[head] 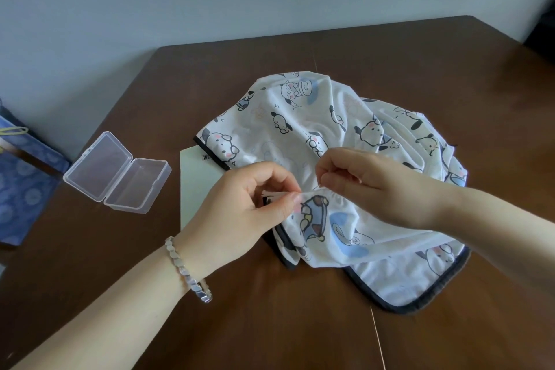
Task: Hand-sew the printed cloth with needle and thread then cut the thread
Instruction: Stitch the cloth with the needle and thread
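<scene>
Cloth [300, 117] hides part of the pale card [195, 186]; the left edge cuts the blue bag [24, 189]

Cloth [315, 129] on table [450, 54], open box [117, 173] at left.

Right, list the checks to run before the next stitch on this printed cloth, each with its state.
1. Fold of the printed cloth pinched by the left hand: ok.
2. The needle gripped by the right hand at the fold: ok, only a thin sliver shows.
3. The thread free of tangles: cannot tell, too fine.
4. The scissors at hand for the cut: not ok, none in view.
5. Loose cloth resting on the table: ok.
</scene>
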